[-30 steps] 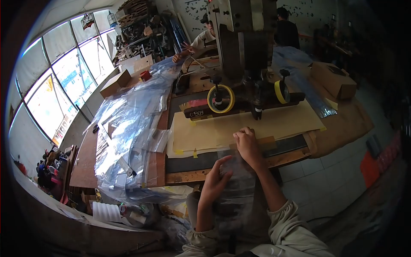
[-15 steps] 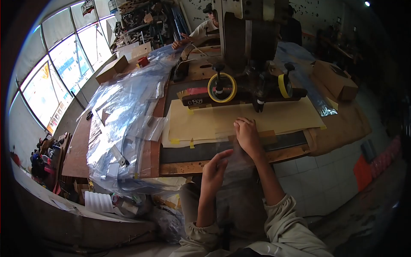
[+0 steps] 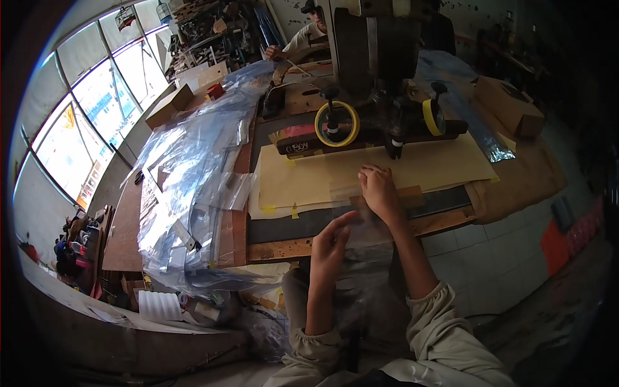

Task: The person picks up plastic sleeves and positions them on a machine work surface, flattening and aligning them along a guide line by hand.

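My right hand (image 3: 379, 191) is closed, its fingers bent together over the front edge of the pale yellow sheets (image 3: 309, 180), pinching a thin clear plastic sheet (image 3: 366, 233). The plastic hangs towards my lap; its outline is hard to follow. Lower and to the left, my left hand (image 3: 329, 251) is held beside the plastic, fingers stretched forward and thumb apart. Whether it touches the plastic is unclear. Beneath the yellow sheets lies a dark pad (image 3: 290, 227), and a brown strip (image 3: 409, 195) shows beside my right wrist.
A press (image 3: 390, 58) with a dark bar (image 3: 412, 134) stands over the sheets, carrying yellow tape rolls (image 3: 336, 124). Clear plastic sheets (image 3: 187, 187) and a metal ruler (image 3: 186, 233) cover the left side. A cardboard box (image 3: 509, 106) sits right. Another person (image 3: 303, 40) is behind the press.
The whole view has shifted slightly. My left hand has its fingers a little more forward. My right hand stays at the sheets' front edge. The other person's hand has drawn together.
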`<act>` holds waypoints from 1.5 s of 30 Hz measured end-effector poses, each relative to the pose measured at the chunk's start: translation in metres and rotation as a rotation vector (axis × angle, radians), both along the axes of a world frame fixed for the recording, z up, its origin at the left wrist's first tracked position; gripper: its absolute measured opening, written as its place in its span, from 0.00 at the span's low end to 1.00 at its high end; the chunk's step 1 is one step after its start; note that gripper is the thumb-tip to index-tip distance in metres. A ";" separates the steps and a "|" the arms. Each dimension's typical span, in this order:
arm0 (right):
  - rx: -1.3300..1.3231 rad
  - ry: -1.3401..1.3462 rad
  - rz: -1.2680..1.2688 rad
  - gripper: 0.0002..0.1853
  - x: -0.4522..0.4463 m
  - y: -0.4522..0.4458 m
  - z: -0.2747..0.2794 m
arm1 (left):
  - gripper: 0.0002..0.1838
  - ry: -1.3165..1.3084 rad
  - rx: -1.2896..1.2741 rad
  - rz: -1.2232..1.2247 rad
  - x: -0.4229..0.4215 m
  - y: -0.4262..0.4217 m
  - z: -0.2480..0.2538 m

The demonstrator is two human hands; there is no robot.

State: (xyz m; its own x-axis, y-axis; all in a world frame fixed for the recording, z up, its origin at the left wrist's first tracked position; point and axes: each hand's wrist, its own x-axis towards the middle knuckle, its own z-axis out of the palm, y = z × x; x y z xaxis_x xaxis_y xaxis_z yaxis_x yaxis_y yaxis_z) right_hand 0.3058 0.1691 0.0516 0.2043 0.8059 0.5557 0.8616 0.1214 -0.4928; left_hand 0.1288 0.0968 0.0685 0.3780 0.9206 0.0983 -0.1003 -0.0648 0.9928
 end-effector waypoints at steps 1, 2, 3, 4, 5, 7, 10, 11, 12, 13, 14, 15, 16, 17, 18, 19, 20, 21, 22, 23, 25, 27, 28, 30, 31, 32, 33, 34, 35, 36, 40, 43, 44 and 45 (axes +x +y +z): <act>0.002 0.001 0.004 0.12 0.000 0.000 -0.001 | 0.18 0.028 -0.038 -0.002 -0.001 0.000 0.001; 0.010 0.005 0.007 0.12 0.001 0.001 -0.001 | 0.18 0.010 -0.025 -0.003 -0.001 0.000 0.001; 0.019 0.007 0.010 0.12 0.002 0.001 -0.001 | 0.18 -0.010 -0.011 -0.004 0.000 0.000 0.001; 0.027 0.008 0.014 0.12 0.002 0.001 -0.002 | 0.18 -0.031 0.003 -0.004 0.001 -0.001 0.001; 0.025 0.023 0.014 0.12 0.003 0.001 -0.002 | 0.17 -0.044 0.019 -0.003 0.002 -0.001 0.000; 0.023 0.057 0.011 0.11 0.004 0.002 -0.002 | 0.17 -0.067 0.054 -0.004 0.003 -0.001 -0.001; 0.039 0.071 0.032 0.11 0.005 0.002 0.000 | 0.18 -0.043 0.024 -0.009 0.002 -0.001 0.000; 0.051 0.067 0.029 0.11 0.005 0.001 0.001 | 0.18 -0.025 0.031 -0.004 0.002 -0.001 0.000; 0.063 0.063 0.026 0.11 0.004 -0.001 0.002 | 0.18 -0.007 0.037 0.001 0.002 0.000 -0.002; 0.074 0.059 0.023 0.11 0.003 -0.002 0.002 | 0.18 0.011 0.043 0.007 0.002 0.000 -0.003; 0.096 0.056 0.022 0.11 0.002 -0.002 0.001 | 0.18 0.013 0.052 0.007 0.002 0.001 -0.004; 0.118 0.053 0.021 0.10 0.002 -0.001 0.000 | 0.18 0.016 0.063 0.007 0.002 0.002 -0.005; 0.137 0.050 0.022 0.10 0.002 0.000 -0.001 | 0.18 0.018 0.071 0.009 0.002 0.002 -0.006; 0.126 0.045 0.026 0.10 0.003 0.000 -0.002 | 0.18 0.020 0.080 0.013 0.002 0.001 -0.006; 0.116 0.040 0.032 0.10 0.005 0.002 -0.002 | 0.18 0.021 0.091 0.019 0.003 0.001 -0.006; 0.108 0.035 0.039 0.10 0.005 0.002 -0.002 | 0.18 0.023 0.103 0.026 0.004 0.001 -0.005; 0.106 0.038 0.032 0.10 0.004 0.001 -0.002 | 0.18 0.028 0.120 0.034 0.004 0.001 -0.008; 0.107 0.039 0.026 0.10 0.003 -0.001 -0.001 | 0.18 0.032 0.140 0.042 0.005 0.003 -0.012; 0.111 0.038 0.019 0.10 0.002 -0.002 0.002 | 0.18 0.033 0.162 0.050 0.005 0.005 -0.015; 0.106 0.044 0.029 0.10 0.003 -0.001 0.001 | 0.19 0.086 0.193 0.064 0.004 0.006 -0.018; 0.103 0.050 0.048 0.11 0.006 0.004 -0.004 | 0.22 0.184 0.260 0.094 0.003 0.005 -0.018; 0.073 0.065 0.057 0.12 0.010 0.006 -0.006 | 0.26 0.432 0.593 0.245 0.009 -0.002 -0.009; 0.056 0.073 0.061 0.12 0.009 0.006 -0.007 | 0.28 0.557 0.756 0.324 0.011 -0.004 -0.004; 0.056 0.074 0.057 0.13 0.007 0.005 -0.008 | 0.33 0.634 0.767 0.301 0.007 0.009 -0.002; 0.059 0.074 0.052 0.13 0.007 0.004 -0.007 | 0.33 0.691 0.809 0.298 0.002 0.018 0.003; 0.055 0.073 0.041 0.13 0.007 0.003 -0.008 | 0.33 0.750 0.850 0.292 0.001 0.024 0.007; 0.052 0.076 0.030 0.13 0.005 0.000 -0.005 | 0.32 0.720 0.844 0.273 0.003 0.028 0.010; 0.048 0.081 0.019 0.12 0.003 -0.001 -0.003 | 0.31 0.775 0.863 0.264 0.005 0.032 0.006; 0.017 0.105 0.013 0.12 0.003 -0.002 0.001 | 0.30 0.834 0.881 0.255 0.007 0.035 -0.002; -0.016 0.132 0.007 0.12 0.001 -0.009 0.009 | 0.29 0.896 0.896 0.243 0.009 0.036 -0.007; 0.067 0.194 -0.051 0.14 -0.008 -0.037 0.007 | 0.28 0.928 0.901 0.265 0.010 0.034 -0.007; 0.071 0.009 -0.081 0.19 -0.020 -0.072 0.001 | 0.28 0.924 0.900 0.278 0.010 0.036 -0.005; 0.085 -0.067 -0.103 0.20 -0.025 -0.087 0.004 | 0.27 0.912 0.893 0.280 0.011 0.034 -0.007; 0.067 -0.071 -0.077 0.23 -0.029 -0.097 0.005 | 0.28 0.906 0.885 0.287 0.011 0.034 -0.007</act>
State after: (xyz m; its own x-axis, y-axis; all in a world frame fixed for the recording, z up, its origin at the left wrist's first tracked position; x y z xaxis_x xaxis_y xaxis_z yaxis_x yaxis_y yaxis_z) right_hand 0.2772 0.0723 0.0563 0.2221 0.7502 0.6228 0.9022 0.0840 -0.4230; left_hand 0.1400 0.1312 0.0618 0.4308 0.7333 0.5259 0.7065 -0.6367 0.3091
